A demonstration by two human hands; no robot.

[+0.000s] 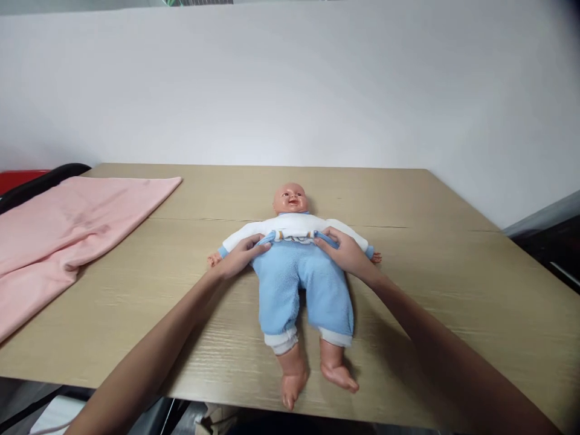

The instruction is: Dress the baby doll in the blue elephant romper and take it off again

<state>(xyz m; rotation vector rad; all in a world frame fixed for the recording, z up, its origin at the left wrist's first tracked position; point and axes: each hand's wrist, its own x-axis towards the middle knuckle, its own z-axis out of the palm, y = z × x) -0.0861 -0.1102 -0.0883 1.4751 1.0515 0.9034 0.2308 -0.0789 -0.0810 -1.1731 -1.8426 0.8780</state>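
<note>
A baby doll lies on its back on the wooden table, head away from me, bare feet toward the near edge. It wears a white top and light blue fleece trousers with pale cuffs. My left hand pinches the trousers' waistband at the doll's left-side hip as I see it. My right hand pinches the waistband on the other side. Both hands sit at the doll's waist, fingers closed on the blue fabric.
A pink cloth lies spread over the table's left part. A black and red chair back shows behind it. A white wall stands behind the table. Dark floor and furniture lie at the right edge.
</note>
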